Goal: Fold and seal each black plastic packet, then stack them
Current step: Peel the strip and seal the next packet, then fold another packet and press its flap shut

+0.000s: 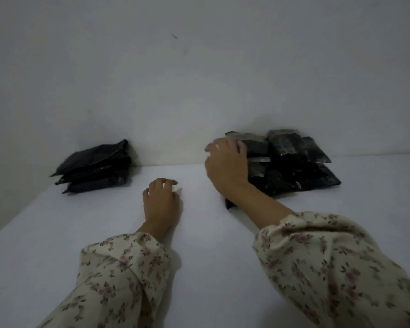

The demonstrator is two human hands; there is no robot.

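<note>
Touching one pile [294, 169], right hand [225, 164]; three packets [97, 168] stacked.

Surface: plain white surface [199, 245] | Back left: tidy stack of black packets [95, 166] | Back right: larger, looser pile of black packets [294, 169] | Middle: left hand [162, 202] rests on it, fingers loosely curled
</note>
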